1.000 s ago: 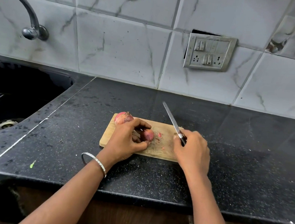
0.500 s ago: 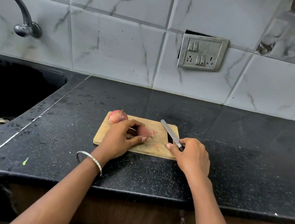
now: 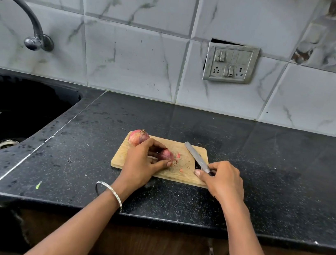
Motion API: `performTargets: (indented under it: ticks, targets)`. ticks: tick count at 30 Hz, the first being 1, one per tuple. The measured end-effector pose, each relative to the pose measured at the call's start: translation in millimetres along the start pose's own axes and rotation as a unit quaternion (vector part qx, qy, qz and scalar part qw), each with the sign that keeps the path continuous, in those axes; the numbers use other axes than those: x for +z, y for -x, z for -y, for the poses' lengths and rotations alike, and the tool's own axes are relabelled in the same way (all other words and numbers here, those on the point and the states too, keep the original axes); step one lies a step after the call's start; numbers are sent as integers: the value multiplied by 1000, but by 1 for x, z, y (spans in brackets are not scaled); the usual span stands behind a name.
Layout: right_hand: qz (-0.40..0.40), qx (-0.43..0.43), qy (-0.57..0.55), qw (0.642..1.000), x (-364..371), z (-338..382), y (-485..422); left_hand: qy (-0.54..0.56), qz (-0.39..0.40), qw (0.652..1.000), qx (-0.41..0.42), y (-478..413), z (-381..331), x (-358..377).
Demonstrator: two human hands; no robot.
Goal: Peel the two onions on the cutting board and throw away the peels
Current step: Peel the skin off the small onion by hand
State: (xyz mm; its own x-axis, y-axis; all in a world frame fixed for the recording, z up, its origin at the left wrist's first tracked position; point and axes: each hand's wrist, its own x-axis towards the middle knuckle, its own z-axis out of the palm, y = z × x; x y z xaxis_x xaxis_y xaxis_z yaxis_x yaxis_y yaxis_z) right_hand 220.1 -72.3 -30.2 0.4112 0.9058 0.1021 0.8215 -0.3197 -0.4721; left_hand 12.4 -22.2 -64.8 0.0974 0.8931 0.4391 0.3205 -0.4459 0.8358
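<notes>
Cradling the smaller onion [image 3: 166, 154] near the middle of the cutting board [image 3: 179, 175], with the left grip [image 3: 141, 164] curled round it, fingers on the far side and thumb on the near side. Probably held that way to steady it on the wood and to get at the loose skin. Possibly part-peeled already, going by the darker look, though hard to tell.

Leaving the bigger onion [image 3: 138, 137] alone at the far left corner of the board, just behind the left knuckles, papery skin on. Most likely waiting its turn.

Just right of the held onion, a few peel scraps [image 3: 178, 155] on the wood, not yet thrown away.

Clasping the knife [image 3: 194, 156] by its handle in the right grip [image 3: 223, 181], blade laid low over the right end of the board and pointing away and left, apart from both onions. Seemingly parked there, out of the peeling fingers' way yet ready to hand.

All of it resting on the dark speckled surface [image 3: 265, 162], with a sink [image 3: 26, 96] well off to the left, a tap [image 3: 36, 29] above it, and a socket panel [image 3: 230, 63] on the tiled wall behind.
</notes>
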Motion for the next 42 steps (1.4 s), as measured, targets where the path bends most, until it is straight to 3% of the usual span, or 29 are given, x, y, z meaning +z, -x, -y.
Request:
performTargets:
  ticks: [2, 5, 7, 11, 15, 19, 26, 31, 42]
  targets:
    - [-22, -21, 35, 999, 2, 3, 0, -26, 6, 999, 19, -5, 0, 1]
    - [-120, -78, 89, 986, 3, 14, 3, -50, 14, 998, 37, -12, 2, 3]
    - [-165, -149, 11, 975, 4, 26, 1, -44, 11, 998, 38, -14, 3, 6]
    - [-76, -226, -192, 952, 12, 50, -8, -50, -8, 997, 61, -14, 4, 5]
    - [-21, -243, -249, 937, 30, 51, -13, -72, -24, 994, 80, -14, 7, 4]
    - [-23, -216, -310, 926, 43, 33, -19, -87, -24, 991, 98, -15, 9, 4]
    - [-12, -220, -355, 908, 47, 27, -20, -94, -4, 990, 102, -15, 10, 0]
    - [-1, -233, -365, 901, 45, 25, -17, -40, 17, 997, 62, -13, 9, 0]
    - [-88, -265, -306, 910, 49, 33, -11, -5, 32, 998, 51, -14, 13, 0]
